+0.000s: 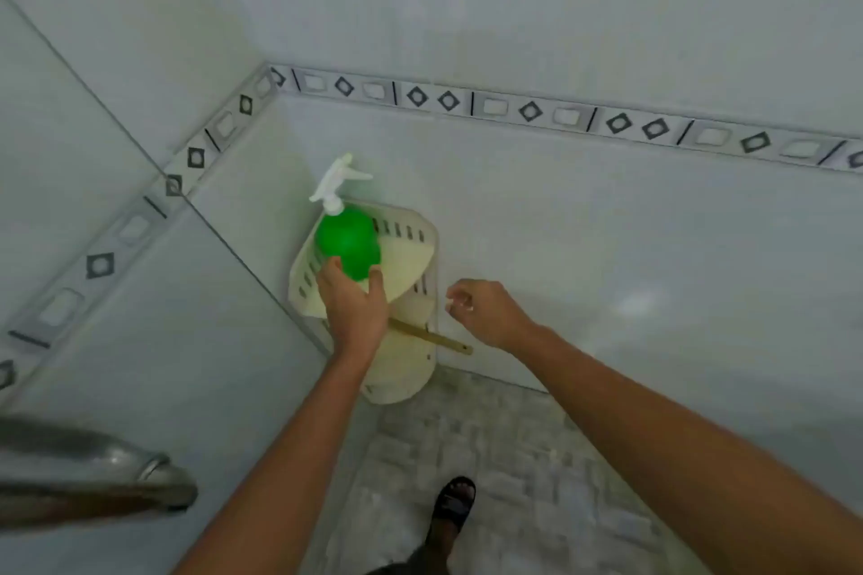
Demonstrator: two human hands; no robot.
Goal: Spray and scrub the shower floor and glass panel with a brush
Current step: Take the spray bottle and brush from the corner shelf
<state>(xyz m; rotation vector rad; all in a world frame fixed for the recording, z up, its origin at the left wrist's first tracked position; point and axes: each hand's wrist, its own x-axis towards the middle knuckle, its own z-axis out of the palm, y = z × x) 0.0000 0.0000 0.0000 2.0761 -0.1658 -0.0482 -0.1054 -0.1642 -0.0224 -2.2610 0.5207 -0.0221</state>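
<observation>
Metal tap or rail (93, 476), grey and blurry, pokes in at the far left, low down. Next comes the corner of the tiled walls, where a cream plastic corner shelf (420, 247) with slots in its sides is fixed so things can sit off the wet floor. On its top level stands the round green plastic spray bottle (348, 243) with a white trigger top (338, 180). The left hand (355, 308) has its grip curled round the lower part of the bottle, thumb on one side and fingers on the other, likely to lift it out for spraying. A thin yellowish stick, maybe the handle of the brush (432, 338), pokes out from the lower level just under that hand; its head is hidden. To the right, the right hand (485, 313) hangs in the air near the shelf, fingers loosely bent and holding nothing. Below, one foot in a black sandal (454, 504) stands on the grey patterned shower floor (537, 481). No words or labels can be read anywhere.
</observation>
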